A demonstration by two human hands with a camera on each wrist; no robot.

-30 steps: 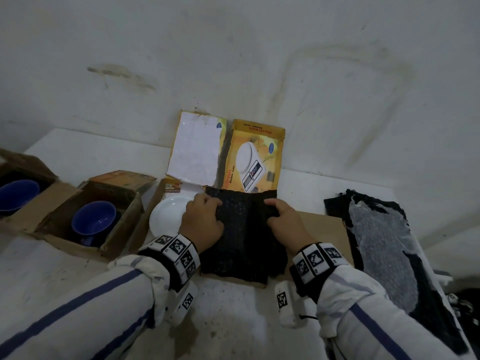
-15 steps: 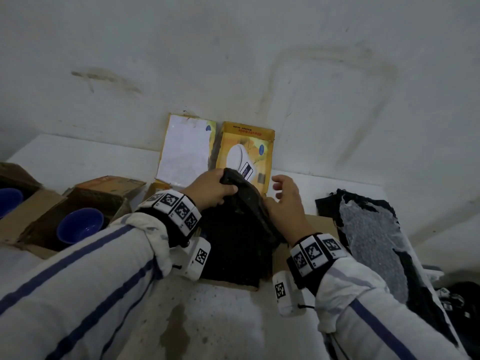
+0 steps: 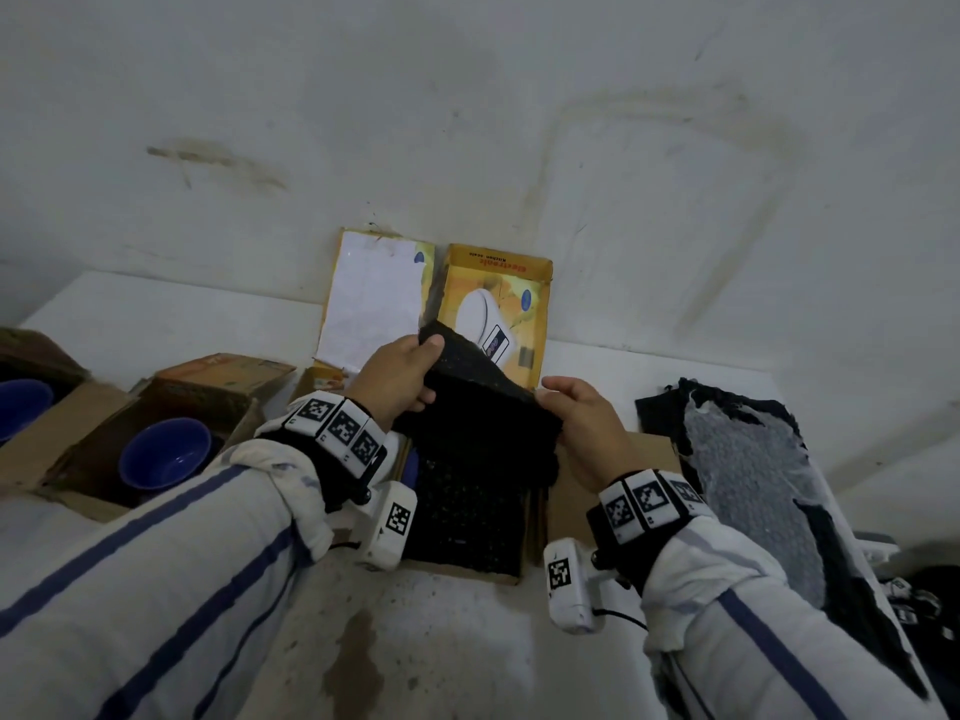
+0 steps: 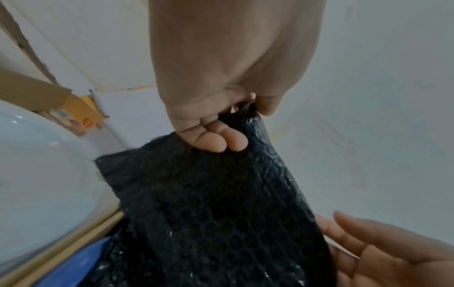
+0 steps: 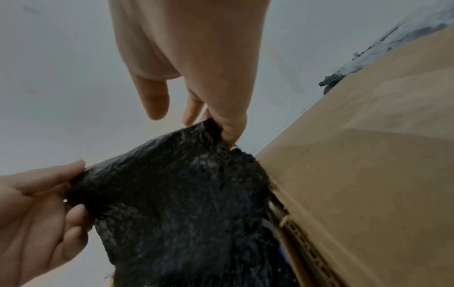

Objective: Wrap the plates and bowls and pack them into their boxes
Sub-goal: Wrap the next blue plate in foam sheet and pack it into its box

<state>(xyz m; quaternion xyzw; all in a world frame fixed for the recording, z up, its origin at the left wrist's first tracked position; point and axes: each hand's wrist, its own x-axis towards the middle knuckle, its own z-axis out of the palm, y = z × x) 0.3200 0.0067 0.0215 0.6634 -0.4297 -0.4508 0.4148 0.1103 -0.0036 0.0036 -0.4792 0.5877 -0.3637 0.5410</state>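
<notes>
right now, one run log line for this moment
step: wrapping | left hand: grips black bubble wrap | right hand: pinches its other corner

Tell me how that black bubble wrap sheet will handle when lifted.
Likely floppy: the black bubble wrap sags between the left hand and right hand pinching its top corners. Probably light, since fingertip pinches carry it. Its bubbled surface probably resists slipping.

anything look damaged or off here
Yes: the bubble wrap pile lying at the table's right is torn, with ragged black edges. The black bubble wrap sheet held by the left hand and right hand looks frayed too.
</notes>
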